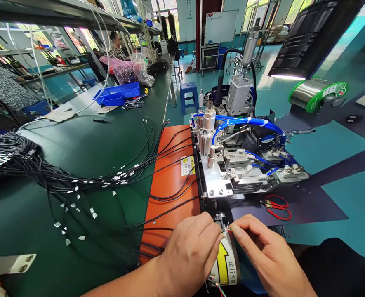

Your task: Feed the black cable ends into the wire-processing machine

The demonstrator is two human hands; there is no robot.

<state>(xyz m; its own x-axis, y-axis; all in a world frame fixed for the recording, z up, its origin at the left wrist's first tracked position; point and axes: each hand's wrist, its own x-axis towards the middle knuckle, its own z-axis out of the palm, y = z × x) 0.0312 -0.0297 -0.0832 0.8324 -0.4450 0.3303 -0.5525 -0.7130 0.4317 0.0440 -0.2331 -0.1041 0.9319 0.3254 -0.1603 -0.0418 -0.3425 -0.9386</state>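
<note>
My left hand (194, 247) is closed round the end of a cable, most of which is hidden under the fingers. Thin coloured wires (226, 230) stick out of that end. The thumb and forefinger of my right hand (267, 253) pinch the wire tips. Both hands are over a white plate with a yellow arrow (222, 264), just in front of the metal machine (231, 165). More stripped coloured wires (215, 281) show below my left hand. Black cables (170, 194) run across the orange plate (166, 165) into the machine's edge.
Red-handled scissors (276, 207) lie right of the machine. A solder spool (318, 95) and a black lamp (312, 37) are at upper right. Bundled black cables with white tags (77, 185) cover the green table (108, 144). Blue trays (117, 94) stand farther back; people sit beyond.
</note>
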